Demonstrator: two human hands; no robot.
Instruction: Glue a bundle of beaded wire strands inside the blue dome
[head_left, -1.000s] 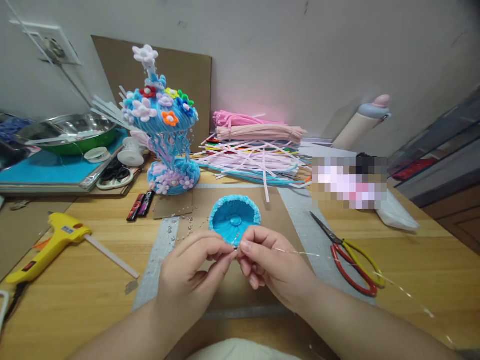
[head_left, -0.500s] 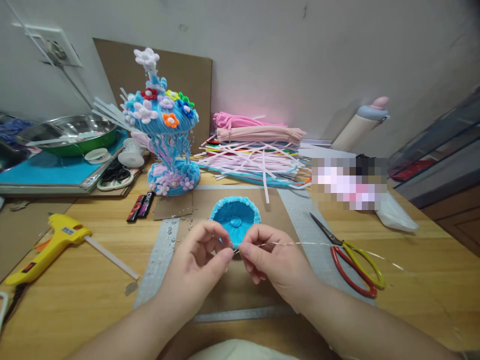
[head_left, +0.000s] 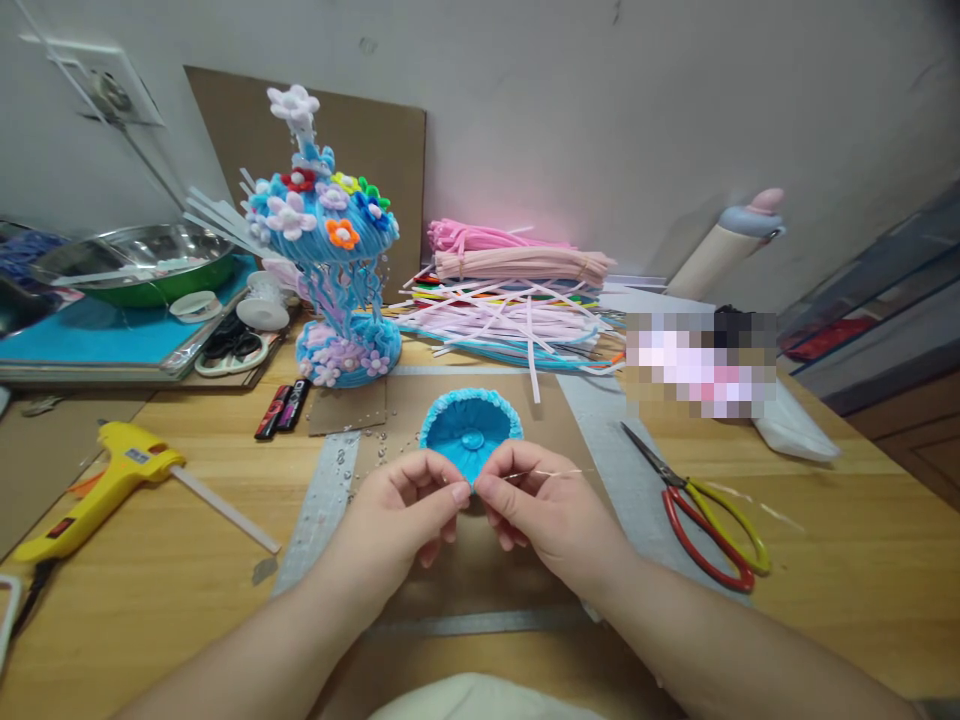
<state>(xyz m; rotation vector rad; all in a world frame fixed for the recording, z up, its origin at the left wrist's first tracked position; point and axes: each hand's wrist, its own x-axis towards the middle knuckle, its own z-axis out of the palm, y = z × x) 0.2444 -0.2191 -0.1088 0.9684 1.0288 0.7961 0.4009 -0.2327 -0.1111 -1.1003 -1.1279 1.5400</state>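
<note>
Apparently, trouble could start left of the hands: small, round, clear beads [head_left: 342,458] lay loose near the left side of a grey mat [head_left: 589,405] and might scatter if a wrist brushed them. At the middle of the wooden surface [head_left: 855,535], toward its front edge, the grip of the left hand [head_left: 401,515] seemed pinched closed on a thin, glinting, clear thread [head_left: 551,472]; the right hand [head_left: 540,510] gripped the same strand, fingertips close together. A slack pinch might let something so fine slip. Just beyond sat a blue bowl with a fuzzy rim [head_left: 466,418], which a forward knock could tip. Toward the right edge, slack thread might snag on scissors with red and yellow looped handles [head_left: 712,535].

As for textures, near the left edge lay a smooth, pistol-shaped, yellow plastic glue gun [head_left: 135,465]; the bowl's pleated wall gathered around a round button; bundled pastel pipe cleaners [head_left: 517,265] looked plush along the back edge.
</note>
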